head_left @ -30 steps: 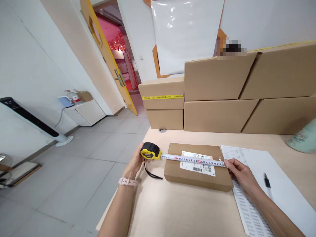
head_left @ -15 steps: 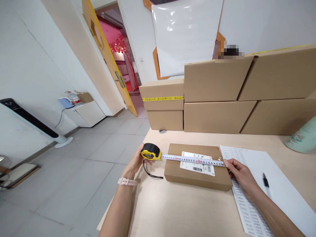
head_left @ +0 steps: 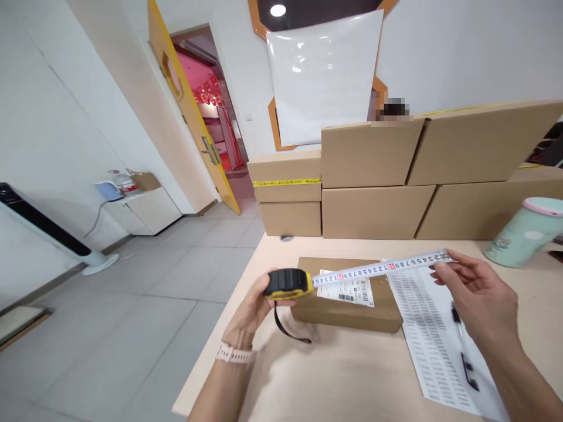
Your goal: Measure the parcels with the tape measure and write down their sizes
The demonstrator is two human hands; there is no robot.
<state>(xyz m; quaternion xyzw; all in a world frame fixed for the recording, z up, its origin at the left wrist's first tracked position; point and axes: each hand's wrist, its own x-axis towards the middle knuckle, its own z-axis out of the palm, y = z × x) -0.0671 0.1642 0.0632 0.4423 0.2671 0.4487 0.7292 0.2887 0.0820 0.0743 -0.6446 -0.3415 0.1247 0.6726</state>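
Note:
My left hand (head_left: 253, 310) grips a yellow and black tape measure (head_left: 288, 283), raised above the table with its black strap dangling. The white tape blade (head_left: 380, 268) runs up and to the right. My right hand (head_left: 477, 293) pinches the blade's far end in the air. Under the blade lies a flat brown cardboard parcel (head_left: 345, 308) with a white shipping label (head_left: 347, 288) on top, resting on the light wooden table (head_left: 343, 381).
A printed sheet (head_left: 428, 328) with a black pen (head_left: 461, 351) lies right of the parcel. A mint cup with a pink lid (head_left: 521, 231) stands at the far right. Stacked cardboard boxes (head_left: 373, 187) line the table's back. An open yellow door (head_left: 193, 111) and a tower fan (head_left: 48, 225) are to the left.
Both hands have lifted the tape measure off the parcel. The right hand rose and moved right with the blade's end; the left hand raised the case and shifted it right, nearer the parcel.

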